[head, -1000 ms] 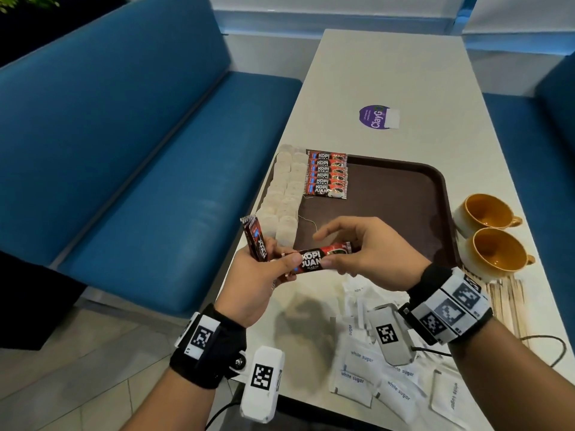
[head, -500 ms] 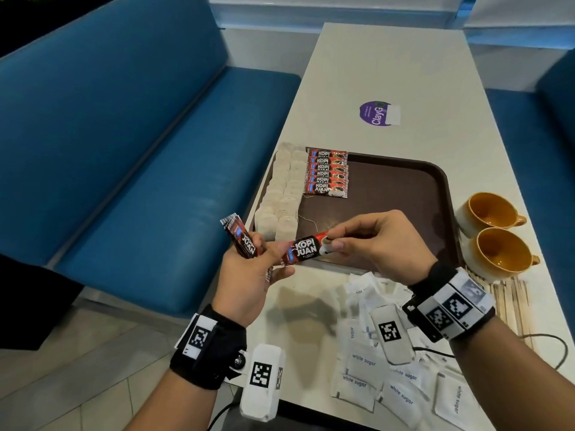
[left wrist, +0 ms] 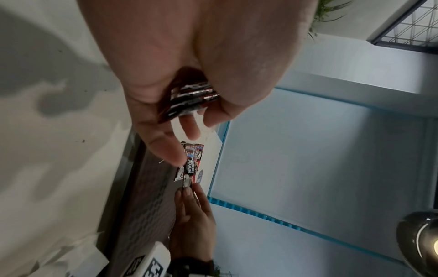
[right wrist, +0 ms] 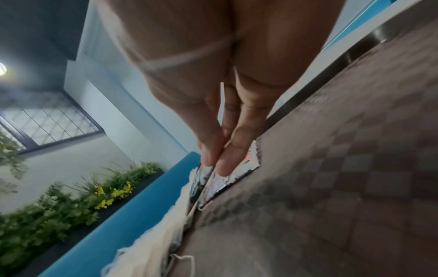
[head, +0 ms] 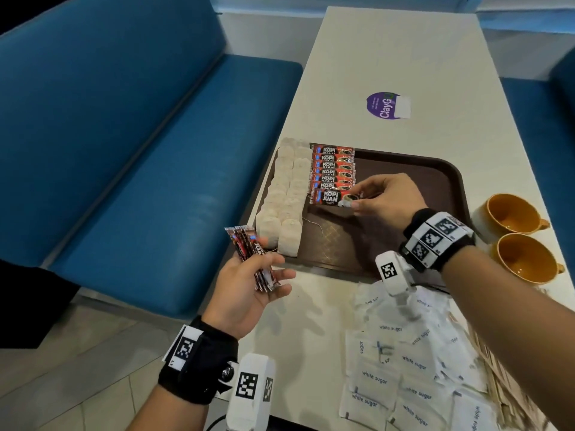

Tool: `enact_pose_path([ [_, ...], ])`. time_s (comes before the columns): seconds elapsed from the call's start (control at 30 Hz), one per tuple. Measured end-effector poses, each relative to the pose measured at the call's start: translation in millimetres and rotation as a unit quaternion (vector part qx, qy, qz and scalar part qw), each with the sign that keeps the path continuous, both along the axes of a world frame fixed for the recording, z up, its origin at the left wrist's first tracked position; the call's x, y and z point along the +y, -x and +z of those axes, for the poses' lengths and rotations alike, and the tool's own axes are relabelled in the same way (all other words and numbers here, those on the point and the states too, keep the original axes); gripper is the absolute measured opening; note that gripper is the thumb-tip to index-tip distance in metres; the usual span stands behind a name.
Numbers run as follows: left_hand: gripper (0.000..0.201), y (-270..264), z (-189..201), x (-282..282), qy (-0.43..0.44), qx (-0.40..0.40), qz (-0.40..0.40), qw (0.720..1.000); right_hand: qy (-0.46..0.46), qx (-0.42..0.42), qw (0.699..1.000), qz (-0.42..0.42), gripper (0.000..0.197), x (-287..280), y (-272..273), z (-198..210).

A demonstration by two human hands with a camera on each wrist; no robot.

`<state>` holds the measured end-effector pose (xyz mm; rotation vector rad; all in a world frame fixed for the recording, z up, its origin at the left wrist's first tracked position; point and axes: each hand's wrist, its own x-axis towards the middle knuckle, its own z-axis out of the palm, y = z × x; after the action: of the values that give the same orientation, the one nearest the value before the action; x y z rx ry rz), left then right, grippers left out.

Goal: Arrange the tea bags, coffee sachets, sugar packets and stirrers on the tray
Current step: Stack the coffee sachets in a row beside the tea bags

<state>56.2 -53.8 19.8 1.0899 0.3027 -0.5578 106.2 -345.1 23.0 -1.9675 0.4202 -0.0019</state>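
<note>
A brown tray (head: 413, 169) lies on the pale table. Two columns of tea bags (head: 287, 194) fill its left edge, with a column of red coffee sachets (head: 333, 169) beside them. My right hand (head: 357, 199) pinches the right end of one more coffee sachet (head: 329, 197) at the near end of that column; the same pinch shows in the right wrist view (right wrist: 213, 166). My left hand (head: 264, 272) grips a small stack of coffee sachets (head: 252, 253) off the tray's near left corner, the stack also seen in the left wrist view (left wrist: 189, 99). White sugar packets (head: 404, 362) lie heaped near me.
Two orange cups (head: 510, 237) stand right of the tray. Wooden stirrers (head: 497, 368) lie under my right forearm beside the sugar. A purple sticker (head: 385, 105) marks the table further off. Blue benches (head: 149, 144) flank the table.
My right hand drew one sachet out of the left hand's stack and carried it forward onto the tray, to the near end of the sachet column. The left hand stayed near the tray's corner.
</note>
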Motion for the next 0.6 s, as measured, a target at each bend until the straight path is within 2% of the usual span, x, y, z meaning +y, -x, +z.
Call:
enact_pose_path([
  [0.17, 0.037, 1, -6, -2, 0.027, -0.007, -0.033, 0.999, 0.015, 0.025, 0.999, 0.014, 0.02, 1, -25, -17],
  [0.33, 0.035, 1, -10, -2, 0.017, -0.013, -0.057, 0.998, 0.117, 0.038, 0.991, 0.044, 0.019, -6, -38, -21],
  [0.47, 0.029, 1, -10, -4, 0.011, -0.016, -0.067, 0.998, 0.221, 0.053, 0.969, 0.094, 0.019, -9, -44, -21],
  [0.6, 0.028, 2, -10, -7, 0.01, -0.02, -0.074, 0.997, 0.245, 0.076, 0.96, 0.114, 0.018, -9, -47, -20],
])
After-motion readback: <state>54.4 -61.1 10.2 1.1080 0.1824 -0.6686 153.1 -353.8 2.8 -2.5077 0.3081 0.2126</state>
